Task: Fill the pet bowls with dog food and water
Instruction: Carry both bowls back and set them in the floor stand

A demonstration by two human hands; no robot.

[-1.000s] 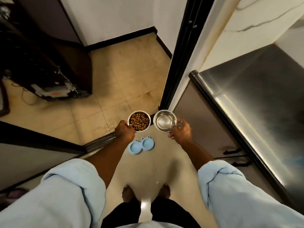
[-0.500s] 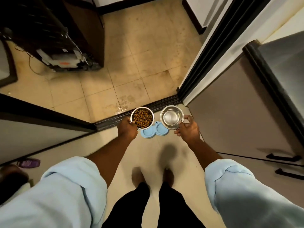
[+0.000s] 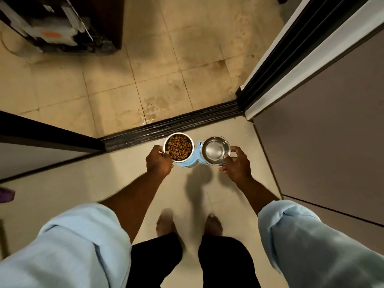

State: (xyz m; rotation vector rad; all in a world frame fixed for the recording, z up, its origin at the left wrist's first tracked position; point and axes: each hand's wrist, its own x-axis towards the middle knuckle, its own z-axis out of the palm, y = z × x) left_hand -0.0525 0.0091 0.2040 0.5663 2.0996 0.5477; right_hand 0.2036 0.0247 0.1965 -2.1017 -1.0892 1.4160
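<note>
Hands first, from the head camera, the only view we have. We see the left hand (image 3: 159, 163) closed on the near-left rim of a steel bowl of dog food (image 3: 179, 147), thumb over the edge and the fingers curled under it. The kibble (image 3: 180, 146) is brown and fills the bowl close to the top. The right hand (image 3: 235, 163) grips the near-right rim of a second steel bowl (image 3: 215, 150), thumb (image 3: 234, 149) on the rim, the other fingers wrapped below. Its inside is shiny; we cannot tell for certain whether water is in it.

Both bowls sit side by side, apart from each other, directly above a light blue double-bowl stand (image 3: 188, 164) on the pale floor (image 3: 128, 173). Only its near edge and a strip between the bowls show, so we cannot tell whether the bowls already rest in it.

Just beyond the stand runs a dark sliding-door track (image 3: 176, 124), with stained beige tiles (image 3: 158, 80) past it. A grey cabinet front (image 3: 324, 121) stands to the right. Below, we see light blue sleeves (image 3: 79, 246), black trousers (image 3: 158, 260) and two bare feet (image 3: 212, 224), slightly blurred.
</note>
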